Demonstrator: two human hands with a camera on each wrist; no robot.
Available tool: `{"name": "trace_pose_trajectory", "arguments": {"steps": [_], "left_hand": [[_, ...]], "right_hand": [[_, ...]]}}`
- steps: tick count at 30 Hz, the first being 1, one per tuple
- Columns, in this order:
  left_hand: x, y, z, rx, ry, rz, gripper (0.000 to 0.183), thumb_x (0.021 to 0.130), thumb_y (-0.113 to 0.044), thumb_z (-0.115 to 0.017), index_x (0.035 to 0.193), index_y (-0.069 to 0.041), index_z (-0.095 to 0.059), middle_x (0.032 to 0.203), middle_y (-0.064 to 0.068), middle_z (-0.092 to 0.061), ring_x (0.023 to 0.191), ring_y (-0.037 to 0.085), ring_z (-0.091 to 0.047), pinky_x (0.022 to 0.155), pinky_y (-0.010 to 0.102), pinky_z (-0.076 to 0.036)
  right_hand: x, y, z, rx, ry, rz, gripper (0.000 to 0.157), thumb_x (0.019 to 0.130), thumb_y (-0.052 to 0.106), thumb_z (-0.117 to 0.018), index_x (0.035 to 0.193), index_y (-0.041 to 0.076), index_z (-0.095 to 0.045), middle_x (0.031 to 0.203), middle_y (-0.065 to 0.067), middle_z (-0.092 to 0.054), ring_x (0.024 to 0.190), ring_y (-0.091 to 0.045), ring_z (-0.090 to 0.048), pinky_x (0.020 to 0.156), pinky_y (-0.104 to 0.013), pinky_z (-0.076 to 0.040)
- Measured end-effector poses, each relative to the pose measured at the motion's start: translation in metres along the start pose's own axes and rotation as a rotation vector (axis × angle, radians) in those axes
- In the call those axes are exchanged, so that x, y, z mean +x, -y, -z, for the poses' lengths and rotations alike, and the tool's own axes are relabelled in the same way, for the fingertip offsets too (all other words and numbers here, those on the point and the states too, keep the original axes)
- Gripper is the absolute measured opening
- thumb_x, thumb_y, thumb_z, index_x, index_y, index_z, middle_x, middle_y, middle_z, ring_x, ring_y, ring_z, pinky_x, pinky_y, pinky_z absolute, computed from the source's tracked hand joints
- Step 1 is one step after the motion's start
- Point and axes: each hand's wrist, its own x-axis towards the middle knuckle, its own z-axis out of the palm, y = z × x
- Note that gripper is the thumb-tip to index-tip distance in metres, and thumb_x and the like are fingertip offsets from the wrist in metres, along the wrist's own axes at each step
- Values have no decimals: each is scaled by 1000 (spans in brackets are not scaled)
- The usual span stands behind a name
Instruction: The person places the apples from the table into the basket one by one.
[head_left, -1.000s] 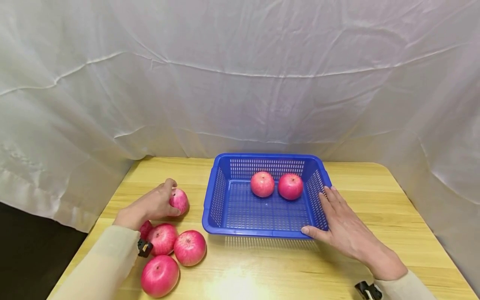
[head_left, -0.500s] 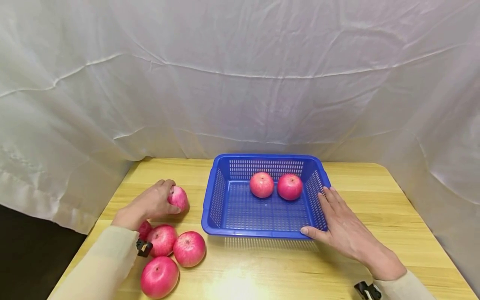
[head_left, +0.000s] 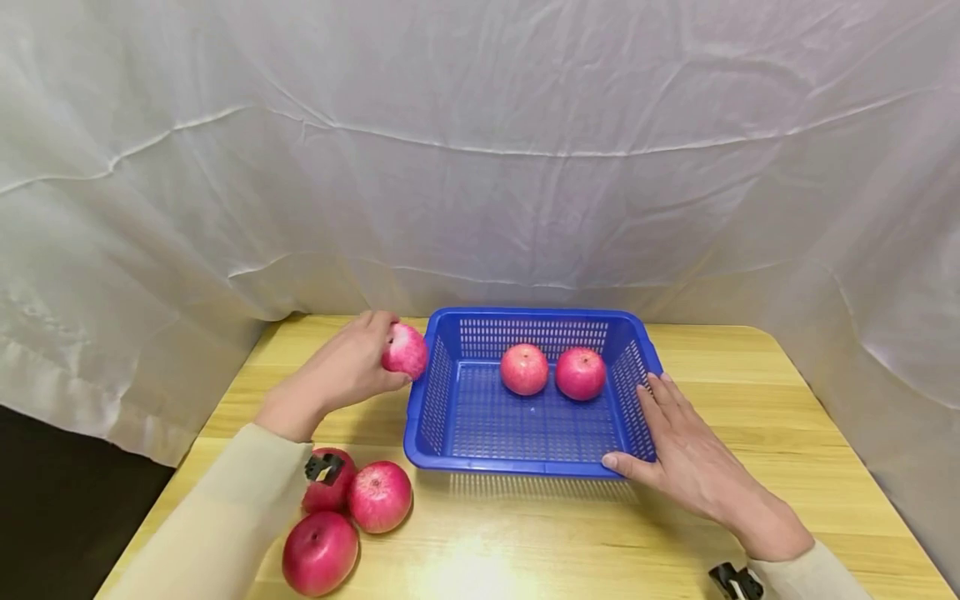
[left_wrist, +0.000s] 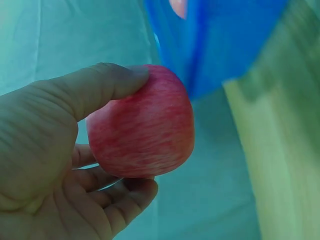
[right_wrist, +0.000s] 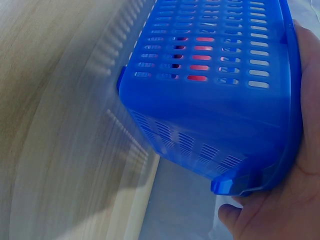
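Note:
My left hand grips a red-streaked apple beside the left rim of a blue plastic basket. In the left wrist view the thumb lies over the apple, with the other fingers curled under it. At the basket's front right corner rests my right hand, fingers fairly straight along the right rim and thumb on the front rim. Seen from the right wrist, the palm lies against the rim of the basket. Inside the basket sit a pale red apple and a darker apple.
Left of the basket, near the front, lie an apple, another apple and a third apple partly covered by the left wrist strap. The wooden table backs onto a hanging pale cloth.
My left hand has lifted the apple off the table and carried it right and away from me to the basket's left rim. The right hand and basket stay put.

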Motion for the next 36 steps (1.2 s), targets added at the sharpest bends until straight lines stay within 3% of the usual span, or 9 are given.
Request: {"name": "trace_pose_trajectory", "arguments": {"steps": [5,9,16,23,28,36], "left_hand": [[23,-26,-1,37,52,-71,77,84,-30,-88,141,4,-50,128,22,-60,115,36,-63,103,51,-56],[39,-40,-6,89,129,-88,82,83,-32,-86,146,4,-48,134,23,-58,119,36,-63,105,50,-55],[68,-53,-26,223,236,-130,65,84,-34,-83,131,2,-57,124,21,-61,107,33,-65,98,48,-58],[91,-64,-44,344,371,-97,77,87,-37,-79,143,7,-51,137,24,-61,125,37,-63,112,50,-52],[103,-70,-57,421,434,-94,83,85,-34,-80,150,7,-47,143,23,-58,130,35,-60,111,47,-52],[109,-81,-65,489,457,-64,76,80,-29,-87,143,0,-56,141,19,-62,131,38,-60,105,50,-55]], "right_hand": [[0,0,0,-1,-2,0,117,92,74,-65,162,-11,-23,171,-34,-14,158,-54,-14,121,-71,-28],[1,2,1,-2,-4,2,117,92,73,-65,162,-10,-24,171,-34,-15,158,-54,-16,120,-71,-28],[1,2,1,-1,-8,0,116,91,72,-67,162,-10,-25,171,-33,-15,158,-54,-16,120,-71,-28],[0,1,1,3,-17,5,116,91,72,-67,162,-10,-26,171,-33,-16,158,-54,-16,121,-70,-28],[0,1,0,3,-18,3,116,91,73,-66,162,-10,-27,171,-32,-17,158,-53,-16,122,-69,-28],[-1,1,2,0,-19,-2,116,91,73,-65,162,-10,-27,171,-32,-17,158,-52,-16,122,-69,-27]]}}
